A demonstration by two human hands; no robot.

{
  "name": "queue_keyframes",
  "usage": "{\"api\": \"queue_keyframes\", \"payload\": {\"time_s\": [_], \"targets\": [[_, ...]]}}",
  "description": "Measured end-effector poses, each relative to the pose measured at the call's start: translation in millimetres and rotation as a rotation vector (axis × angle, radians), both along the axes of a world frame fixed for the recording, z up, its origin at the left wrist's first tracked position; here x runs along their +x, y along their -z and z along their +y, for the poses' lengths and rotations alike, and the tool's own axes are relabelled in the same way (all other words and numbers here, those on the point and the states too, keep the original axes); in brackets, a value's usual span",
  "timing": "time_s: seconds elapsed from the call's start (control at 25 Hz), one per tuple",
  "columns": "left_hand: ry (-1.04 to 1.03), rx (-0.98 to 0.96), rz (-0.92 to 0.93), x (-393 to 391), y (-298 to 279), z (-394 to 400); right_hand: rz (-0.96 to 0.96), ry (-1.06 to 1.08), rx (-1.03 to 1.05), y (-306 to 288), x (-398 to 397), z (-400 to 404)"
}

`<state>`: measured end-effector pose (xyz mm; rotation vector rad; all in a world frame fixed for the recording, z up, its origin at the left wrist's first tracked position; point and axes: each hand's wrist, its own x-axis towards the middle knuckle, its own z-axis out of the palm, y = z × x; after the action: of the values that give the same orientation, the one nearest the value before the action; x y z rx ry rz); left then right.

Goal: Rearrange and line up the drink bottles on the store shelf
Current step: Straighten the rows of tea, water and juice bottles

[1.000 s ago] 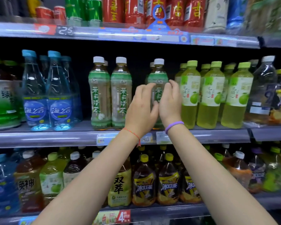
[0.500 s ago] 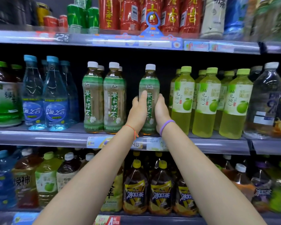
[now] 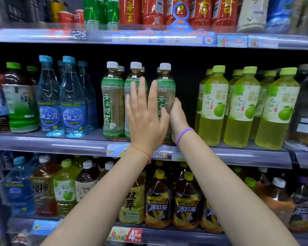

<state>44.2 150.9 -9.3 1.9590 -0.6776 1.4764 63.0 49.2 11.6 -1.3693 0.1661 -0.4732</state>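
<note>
Store shelving fills the frame in three tiers, each fronted by a grey price rail [image 3: 60, 142] carrying tags. On the middle shelf, at the centre of the frame, stand three front-row jasmine tea bottles with white caps and green labels. The left tea bottle [image 3: 112, 102] and the middle tea bottle [image 3: 134, 75] stand upright, side by side and close together. The right tea bottle [image 3: 165, 89] is upright a little apart from the middle one — a narrow dark gap shows between their necks. More white caps show behind all three.

The left hand [image 3: 146, 118] is held flat, fingers straight and slightly spread, its back to the camera; it covers the lower body of the middle tea bottle and reaches across the gap to the right one. It grips nothing. A thin red string circles that wrist. The right hand [image 3: 178, 118] lies against the right side of the right tea bottle, thumb up along the label; the fingers pass behind the bottle, out of view, so a full grip cannot be confirmed. A purple band sits on that wrist.

To the right of centre, well apart from the tea, stands a row of yellow-green pomelo drink bottles [image 3: 242, 107] with light green caps. Left of centre stand blue water bottles [image 3: 73, 107], and at the far left dark bottles with green labels. The upper shelf holds red bottles [image 3: 153, 11] and green cans [image 3: 96, 13]. The lower shelf carries larger bottles — dark iced tea bottles [image 3: 158, 206] with yellow caps below the arms.
</note>
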Motion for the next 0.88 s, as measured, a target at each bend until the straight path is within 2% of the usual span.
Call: {"api": "queue_keyframes", "payload": {"time_s": [0.08, 0.24, 0.44, 0.56, 0.68, 0.76, 0.88], "targets": [[-0.076, 0.061, 0.059, 15.6, 9.0, 11.9, 0.004, 0.019, -0.025, 0.6, 2.5, 12.4], [-0.031, 0.175, 0.051, 29.8, 24.5, 25.6, 0.029, 0.092, -0.022, 2.3, 2.7, 22.7], [0.053, 0.145, 0.026, 26.9, 37.5, 28.5, 0.016, 0.242, -0.083, -2.2, -14.8, 29.6], [0.129, 0.088, -0.047, 18.3, 39.0, 25.3, -0.182, 0.449, -0.334, -7.0, -40.1, 34.5], [0.202, 0.056, -0.145, 1.7, 28.2, 6.0, -0.534, 0.699, -0.646, -15.4, -69.6, 20.2], [0.267, 0.041, -0.14, -11.4, 19.2, -14.4, -0.703, 0.884, -0.79, -17.0, -77.2, -2.3], [0.386, 0.027, 0.018, -26.8, 12.8, -59.9, -0.652, 0.981, -0.77, -14.6, -88.8, -45.8]]}}
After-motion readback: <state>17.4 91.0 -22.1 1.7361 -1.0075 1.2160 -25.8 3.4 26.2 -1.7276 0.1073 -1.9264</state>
